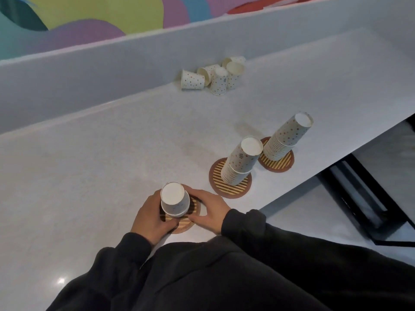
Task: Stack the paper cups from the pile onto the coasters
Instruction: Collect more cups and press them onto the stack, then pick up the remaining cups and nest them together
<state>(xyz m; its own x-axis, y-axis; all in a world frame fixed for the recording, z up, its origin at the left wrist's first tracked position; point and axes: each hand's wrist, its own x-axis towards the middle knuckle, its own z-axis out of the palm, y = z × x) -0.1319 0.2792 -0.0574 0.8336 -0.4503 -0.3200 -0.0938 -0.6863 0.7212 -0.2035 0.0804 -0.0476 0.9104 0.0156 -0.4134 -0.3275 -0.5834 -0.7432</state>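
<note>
Head view: left hand (150, 218) and right hand (210, 215) both curl round the short upside-down cup stack (174, 202), seating it on the near coaster (184, 227); next probably needs a far reach to the loose pile (215, 76).

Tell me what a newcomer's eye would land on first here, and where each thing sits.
First, the left hand and right hand curled round a short cup stack on the nearest coaster, near the front edge of the counter. To its right, a taller middle stack and far stack stand upside down. Farther back, a pile of loose dotted cups lies by the white wall.
</note>
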